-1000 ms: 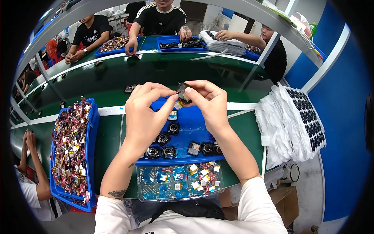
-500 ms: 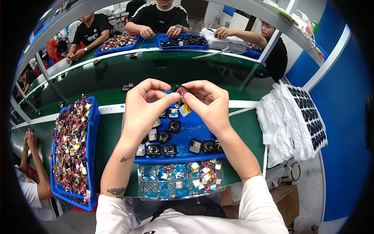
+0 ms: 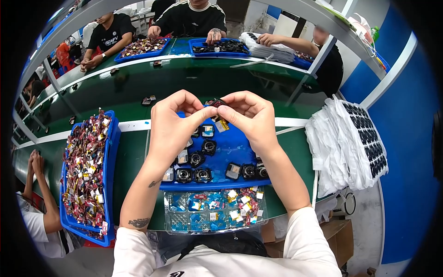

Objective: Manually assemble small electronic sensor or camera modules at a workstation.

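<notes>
Above the far part of a blue tray (image 3: 217, 186), my left hand (image 3: 174, 121) and my right hand (image 3: 251, 119) pinch one small black housing (image 3: 215, 103) between them. A red circuit board shows inside it, mostly covered by my fingers. My two thumb tips meet at its near side. Just below hangs a small silver-and-yellow battery pack (image 3: 222, 125); its connection to the housing is hidden. In the tray lie several black housings, some with round rings (image 3: 183, 175) and some with a grey battery on top (image 3: 233, 171).
A clear compartment tray (image 3: 189, 224) holds blue film pieces and small parts. Left stands a blue bin (image 3: 110, 184) heaped with red boards and batteries. White sheets with black parts (image 3: 339, 143) are stacked right. Co-workers sit beyond the green conveyor (image 3: 194, 81); a metal frame spans above.
The housing in my hands has tipped, so less of its red board shows. My thumbs have come together. Across the conveyor, a co-worker's hand has moved left toward the bin of parts.
</notes>
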`<state>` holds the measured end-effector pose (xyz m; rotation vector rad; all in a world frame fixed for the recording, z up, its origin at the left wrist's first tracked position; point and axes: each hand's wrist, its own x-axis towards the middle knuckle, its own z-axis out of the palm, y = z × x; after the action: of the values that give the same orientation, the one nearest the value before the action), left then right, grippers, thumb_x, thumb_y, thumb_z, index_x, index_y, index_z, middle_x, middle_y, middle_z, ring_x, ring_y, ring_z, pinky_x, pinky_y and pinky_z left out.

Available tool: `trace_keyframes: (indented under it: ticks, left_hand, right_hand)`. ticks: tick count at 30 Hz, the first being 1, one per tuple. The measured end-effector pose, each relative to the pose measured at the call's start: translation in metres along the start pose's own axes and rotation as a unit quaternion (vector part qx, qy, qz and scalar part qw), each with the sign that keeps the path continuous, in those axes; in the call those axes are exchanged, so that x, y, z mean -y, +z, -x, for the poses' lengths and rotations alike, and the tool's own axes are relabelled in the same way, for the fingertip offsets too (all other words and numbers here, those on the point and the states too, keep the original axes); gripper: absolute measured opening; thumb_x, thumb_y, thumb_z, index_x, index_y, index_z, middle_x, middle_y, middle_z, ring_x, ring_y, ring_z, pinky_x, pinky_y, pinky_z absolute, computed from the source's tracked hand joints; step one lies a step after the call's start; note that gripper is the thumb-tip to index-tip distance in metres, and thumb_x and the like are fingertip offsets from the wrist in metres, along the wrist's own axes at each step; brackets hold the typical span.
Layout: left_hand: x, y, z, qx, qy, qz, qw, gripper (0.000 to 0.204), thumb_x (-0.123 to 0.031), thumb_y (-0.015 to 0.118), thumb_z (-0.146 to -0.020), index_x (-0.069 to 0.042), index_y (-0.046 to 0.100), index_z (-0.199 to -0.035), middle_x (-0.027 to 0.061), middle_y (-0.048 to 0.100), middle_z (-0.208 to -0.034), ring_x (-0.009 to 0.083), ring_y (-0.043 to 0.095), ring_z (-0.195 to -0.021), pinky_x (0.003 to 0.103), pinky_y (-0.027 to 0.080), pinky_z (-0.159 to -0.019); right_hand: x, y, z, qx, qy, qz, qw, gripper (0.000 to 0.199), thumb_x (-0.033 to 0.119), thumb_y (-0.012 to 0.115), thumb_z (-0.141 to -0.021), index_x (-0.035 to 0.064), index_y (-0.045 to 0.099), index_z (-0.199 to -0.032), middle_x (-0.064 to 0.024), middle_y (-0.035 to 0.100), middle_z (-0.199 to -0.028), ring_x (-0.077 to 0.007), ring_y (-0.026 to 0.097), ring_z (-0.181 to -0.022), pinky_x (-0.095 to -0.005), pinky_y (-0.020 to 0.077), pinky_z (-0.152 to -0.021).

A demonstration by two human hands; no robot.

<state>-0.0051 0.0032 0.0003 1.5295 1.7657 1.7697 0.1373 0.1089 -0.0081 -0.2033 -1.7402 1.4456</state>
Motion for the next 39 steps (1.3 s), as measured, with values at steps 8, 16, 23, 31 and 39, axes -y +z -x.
trace_keyframes:
  ticks: [8,16,23,31,39]
  left_hand:
    - [0.006,-0.002,-0.004,0.039,-0.05,0.016,0.998,0.022,-0.018,0.078,-0.076,0.0,0.065,-0.073,0.0021,0.064,-0.068,0.0052,0.057,-0.063,0.02,0.046,-0.059]
    - [0.003,-0.008,-0.005,0.051,-0.05,0.062,0.995,0.018,-0.017,0.068,-0.086,0.0,0.064,-0.087,0.0035,0.066,-0.075,0.0067,0.061,-0.072,0.02,0.046,-0.065]
    - [-0.002,-0.014,-0.002,0.035,-0.021,0.042,0.998,0.019,-0.015,0.062,-0.088,0.002,0.066,-0.096,0.0069,0.068,-0.079,0.0113,0.066,-0.077,0.025,0.051,-0.074]
    - [-0.003,-0.013,-0.003,0.047,0.006,0.005,0.999,0.021,-0.017,0.062,-0.089,0.002,0.066,-0.098,0.0056,0.068,-0.081,0.0087,0.064,-0.079,0.021,0.047,-0.071]
    - [0.003,-0.015,-0.006,0.016,-0.011,-0.013,1.0,0.041,-0.033,0.061,-0.092,-0.001,0.063,-0.065,0.001,0.058,-0.058,0.0057,0.056,-0.055,0.018,0.04,-0.053]
  right_hand:
    - [0.003,-0.009,-0.003,0.036,0.065,-0.037,0.997,0.023,0.007,0.072,-0.081,-0.0034,0.064,-0.1,-0.011,0.069,-0.093,-0.0136,0.066,-0.085,-0.0243,0.0533,-0.078]
    - [-0.006,-0.04,-0.023,-0.053,-0.016,0.094,0.994,0.014,0.001,0.063,-0.083,0.0011,0.06,-0.097,-0.0072,0.064,-0.082,-0.01,0.062,-0.069,-0.0219,0.0502,-0.066]
    - [-0.103,-0.167,-0.041,-0.279,0.098,0.326,0.898,0.015,0.015,0.068,-0.074,0.0033,0.071,-0.082,-0.0053,0.068,-0.069,-0.0103,0.062,-0.065,-0.0248,0.0474,-0.063]
    - [-0.141,-0.2,-0.014,-0.341,0.218,0.474,0.782,0.02,0.023,0.072,-0.073,0.004,0.069,-0.078,-0.0073,0.069,-0.076,-0.0184,0.066,-0.072,-0.0311,0.0496,-0.07]
    - [-0.105,-0.166,-0.043,-0.161,0.103,0.489,0.851,0.023,0.028,0.067,-0.077,0.0079,0.072,-0.087,-0.0131,0.07,-0.085,-0.0267,0.067,-0.082,-0.0337,0.0513,-0.075]
